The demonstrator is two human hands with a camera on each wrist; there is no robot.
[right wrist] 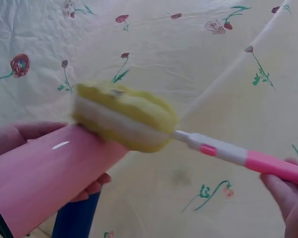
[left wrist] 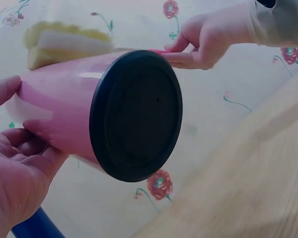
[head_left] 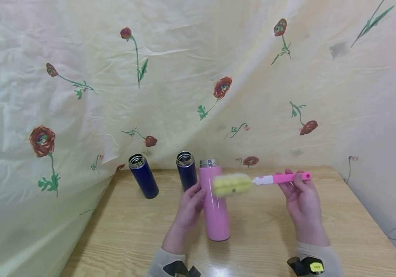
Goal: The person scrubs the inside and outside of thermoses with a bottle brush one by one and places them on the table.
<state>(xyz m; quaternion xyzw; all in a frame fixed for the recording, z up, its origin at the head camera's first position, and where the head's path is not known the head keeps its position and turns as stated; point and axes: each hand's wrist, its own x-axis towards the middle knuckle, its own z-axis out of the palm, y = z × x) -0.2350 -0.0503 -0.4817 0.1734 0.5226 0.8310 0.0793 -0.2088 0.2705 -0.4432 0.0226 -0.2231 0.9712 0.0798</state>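
Observation:
My left hand [head_left: 189, 207] grips a pink steel bottle [head_left: 216, 215] round its upper body, mouth up and lidless in the head view. Its dark base [left wrist: 139, 116] faces the left wrist camera. In my right hand [head_left: 303, 202] is a bottle brush by its pink handle [head_left: 289, 177], pinched between thumb and fingers. The brush's yellow and white sponge head [head_left: 232, 184] points left and overlaps the bottle just below the neck in the head view. From the right wrist, the sponge head [right wrist: 124, 116] covers the bottle's mouth end, slightly blurred.
Two dark blue open-topped bottles stand toward the back of the wooden table [head_left: 267, 238]: one at the left [head_left: 144, 179], the other [head_left: 186, 173] just behind my left hand. A flower-patterned cloth [head_left: 184, 107] hangs behind the table and along its sides.

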